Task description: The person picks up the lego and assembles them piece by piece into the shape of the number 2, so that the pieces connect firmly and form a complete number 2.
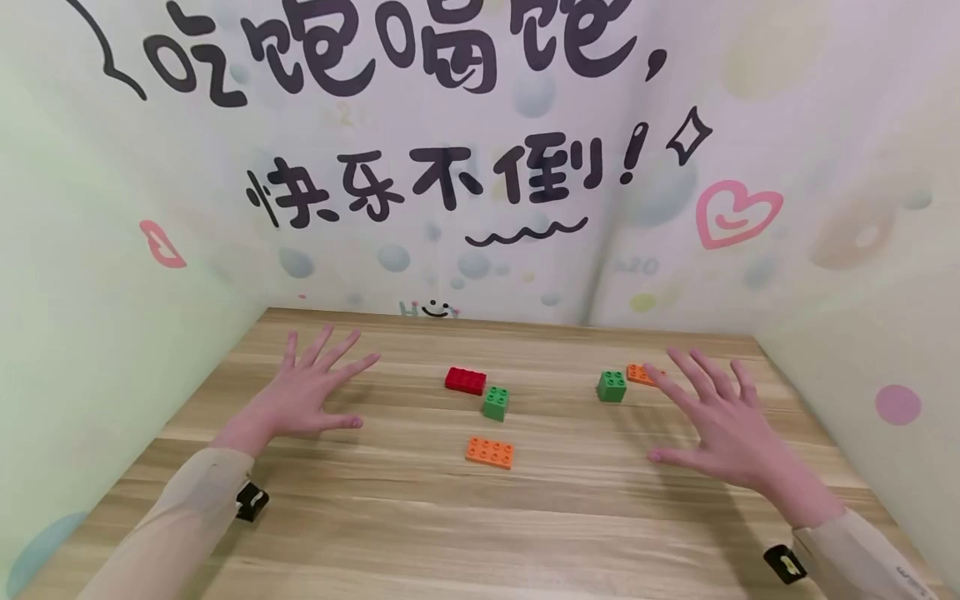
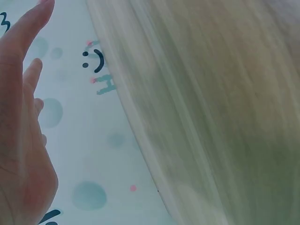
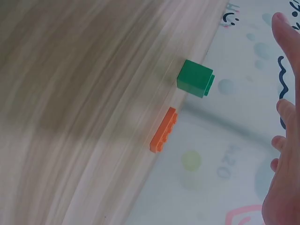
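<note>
My left hand [image 1: 303,392] is spread over the left side of the wooden table, fingers straight and holding nothing. Over the right side, my right hand [image 1: 720,429] is likewise spread and holds nothing. Its index fingertip overlaps a flat orange brick [image 1: 637,373] in the head view. Just left of that brick stands a green brick [image 1: 611,386], also seen in the right wrist view. Around the table's middle lie a red brick [image 1: 466,381], a second green brick [image 1: 496,403] close to its right end, and another flat orange brick [image 1: 490,452] nearer the front.
The wooden table [image 1: 420,533] ends at the back against a white printed cloth [image 1: 420,275] with large dark characters. Pale cloth walls [image 1: 90,275] also border the left and right sides. Small dark wrist devices show at both sleeves.
</note>
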{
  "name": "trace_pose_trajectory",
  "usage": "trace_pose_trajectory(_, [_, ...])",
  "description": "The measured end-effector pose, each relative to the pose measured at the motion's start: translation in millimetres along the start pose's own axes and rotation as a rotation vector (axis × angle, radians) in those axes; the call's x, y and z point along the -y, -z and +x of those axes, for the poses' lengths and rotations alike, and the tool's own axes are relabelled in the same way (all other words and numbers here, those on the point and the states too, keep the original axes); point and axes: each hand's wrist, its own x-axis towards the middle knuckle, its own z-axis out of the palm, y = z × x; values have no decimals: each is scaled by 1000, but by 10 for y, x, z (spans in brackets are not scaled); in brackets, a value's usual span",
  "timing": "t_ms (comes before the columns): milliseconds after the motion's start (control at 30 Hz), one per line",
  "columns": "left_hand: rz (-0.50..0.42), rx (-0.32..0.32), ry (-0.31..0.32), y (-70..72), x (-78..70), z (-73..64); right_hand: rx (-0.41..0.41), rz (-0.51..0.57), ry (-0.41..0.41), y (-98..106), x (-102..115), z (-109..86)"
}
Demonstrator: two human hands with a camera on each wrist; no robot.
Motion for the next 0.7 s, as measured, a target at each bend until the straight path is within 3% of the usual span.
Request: trace_pose_trajectory(700, [-53, -9, -10, 33, 0, 116, 50, 112, 4, -101, 365, 96])
